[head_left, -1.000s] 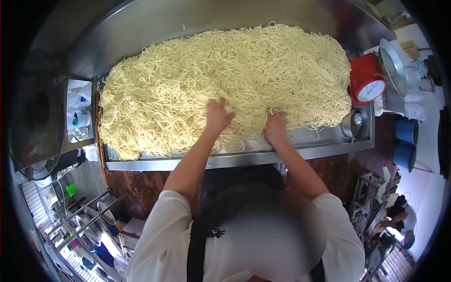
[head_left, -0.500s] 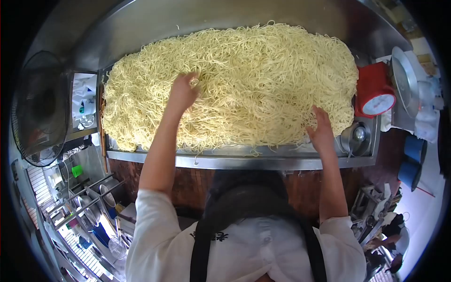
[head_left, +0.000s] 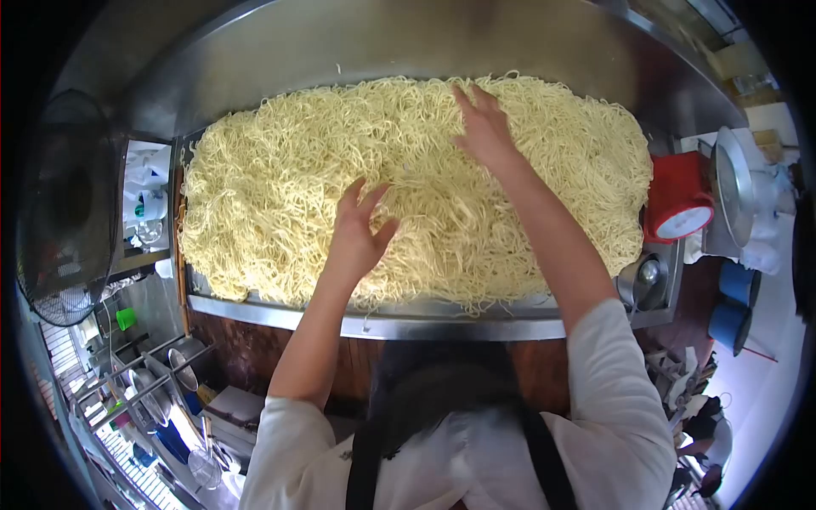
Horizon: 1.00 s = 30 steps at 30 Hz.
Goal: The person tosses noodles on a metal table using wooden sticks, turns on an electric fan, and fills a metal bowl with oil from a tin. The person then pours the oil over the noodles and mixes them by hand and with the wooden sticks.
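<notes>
A broad heap of pale yellow noodles spreads over a metal tray table with a raised front rim. My left hand is over the front middle of the heap, its fingers spread and nothing held. Farther back and to the right, my right hand reaches over the rear part of the noodles, fingers apart and empty. Whether the fingertips touch the noodles is hard to tell.
At the right stand a red dial scale, a metal bowl and a small metal pot with a ladle. A fan is at the left. Another person shows at the lower right.
My right hand has moved left and back, from the front right to the rear of the heap. My left hand has come nearer the front edge. The view has shifted slightly.
</notes>
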{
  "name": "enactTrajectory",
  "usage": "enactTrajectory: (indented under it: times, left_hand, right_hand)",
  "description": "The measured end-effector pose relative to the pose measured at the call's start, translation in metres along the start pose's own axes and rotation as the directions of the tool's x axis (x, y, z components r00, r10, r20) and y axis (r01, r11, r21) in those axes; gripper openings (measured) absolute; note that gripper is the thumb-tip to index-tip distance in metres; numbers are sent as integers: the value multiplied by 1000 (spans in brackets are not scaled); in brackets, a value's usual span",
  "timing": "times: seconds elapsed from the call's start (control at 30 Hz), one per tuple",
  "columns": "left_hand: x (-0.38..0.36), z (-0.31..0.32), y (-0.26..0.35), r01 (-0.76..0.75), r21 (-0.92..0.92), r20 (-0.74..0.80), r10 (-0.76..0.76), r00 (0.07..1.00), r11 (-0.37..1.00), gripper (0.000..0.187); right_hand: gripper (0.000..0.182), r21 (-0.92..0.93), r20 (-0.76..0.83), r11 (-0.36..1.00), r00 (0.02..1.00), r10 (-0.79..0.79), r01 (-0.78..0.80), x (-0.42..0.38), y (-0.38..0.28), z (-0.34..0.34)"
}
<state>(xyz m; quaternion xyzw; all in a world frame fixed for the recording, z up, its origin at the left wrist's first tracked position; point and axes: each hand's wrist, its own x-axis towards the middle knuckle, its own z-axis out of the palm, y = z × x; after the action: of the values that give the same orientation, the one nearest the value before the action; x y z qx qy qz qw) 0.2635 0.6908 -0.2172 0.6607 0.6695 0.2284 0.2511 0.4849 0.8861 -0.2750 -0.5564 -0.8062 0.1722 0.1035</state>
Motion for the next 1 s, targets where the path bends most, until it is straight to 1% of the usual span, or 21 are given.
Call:
enactTrajectory:
  times: [0.03, 0.13, 0.2, 0.27, 0.37, 0.4, 0.43, 0.47, 0.5, 0.57, 0.6, 0.63, 0.67, 0.7, 0.77, 0.8, 0.83, 0.87, 0.93, 0.97, 1.0]
  left_hand:
    - [-3, -4, -2, 18, -34, -34, -19, 999, 999, 56]
    - [-24, -4, -10, -5, -89, -35, 2, 999, 996, 59]
    - [-28, -6, -14, 81, -189, -3, -83, 997, 979, 60]
    - [-24, -10, -21, 153, -262, 33, -149, 988, 953, 61]
    - [6, -22, -41, 91, -245, -24, -100, 995, 965, 60]
    - [23, -25, -53, 7, -183, -69, -20, 997, 983, 59]
    - [45, -30, -51, 22, -138, -90, -35, 995, 990, 55]
    - [74, -35, -61, -105, -123, -123, 90, 988, 987, 53]
    - [105, -34, -67, -120, -78, -156, 107, 982, 990, 50]
    - [166, -21, -78, -154, -1, -242, 149, 959, 988, 47]
    - [192, -10, -85, -179, 34, -289, 181, 940, 983, 45]
    - [213, 14, -102, -128, 98, -157, 143, 977, 987, 45]
    - [230, 43, -122, -86, 169, -28, 92, 995, 982, 45]
    - [243, 57, -130, -57, 244, 94, 35, 995, 968, 45]
    - [195, 67, -75, -63, 533, 217, -64, 974, 844, 46]
    - [202, 91, -90, -176, 462, 406, -31, 913, 869, 49]
    - [210, 114, -105, -277, 370, 580, 12, 815, 887, 51]
    - [203, 110, -90, -209, 254, 533, 43, 845, 944, 52]
    - [178, 77, -22, -86, -4, 421, 80, 903, 996, 54]
    - [173, 51, 15, -127, -74, 333, 145, 932, 989, 54]
    - [165, 24, 51, -166, -141, 242, 197, 950, 976, 55]
  right_hand:
    - [89, -25, 0, 999, 1000, 31, -31, 26, -7, 16]
    - [89, -169, 275, 982, 952, 134, -89, 46, -41, 51]
    - [79, -132, 339, 991, 938, 76, -33, 29, -59, 75]
    - [63, 68, 444, 998, 896, -18, -14, -8, -45, 91]
    - [54, 67, 446, 998, 895, -23, -7, -28, -43, 26]
    - [53, 119, 358, 993, 934, -17, -27, -24, -55, -16]
    - [53, 173, 263, 984, 965, -1, -46, -21, -67, -64]
    - [54, 387, 122, 922, 992, -24, -25, -25, -73, -107]
    - [56, 576, -25, 817, 1000, -19, 30, -29, -75, -133]
    - [59, 593, -201, 803, 977, 76, 60, -41, -80, -138]
    - [61, 514, -223, 855, 973, 52, 72, -46, -70, -128]
    - [62, 431, -246, 899, 969, 29, 82, -51, -61, -118]
    - [64, 243, -183, 964, 981, -62, 106, -59, -23, -74]
    - [66, 46, -106, 989, 985, -136, 141, -64, 8, -47]
    - [67, 183, 130, 982, 991, 21, -45, -101, 32, -34]
    - [68, 183, 119, 981, 992, 48, -70, -113, 29, -33]
    - [71, 186, 105, 978, 991, 79, -98, -125, 24, -33]
    - [74, 189, 89, 974, 990, 112, -127, -131, 21, -34]
    - [82, 428, 56, 893, 991, 125, -137, -126, 2, -27]
    - [85, 542, 38, 829, 990, 135, -134, -121, -13, -19]
    - [89, 619, -26, 779, 988, 149, -101, -110, -21, 4]
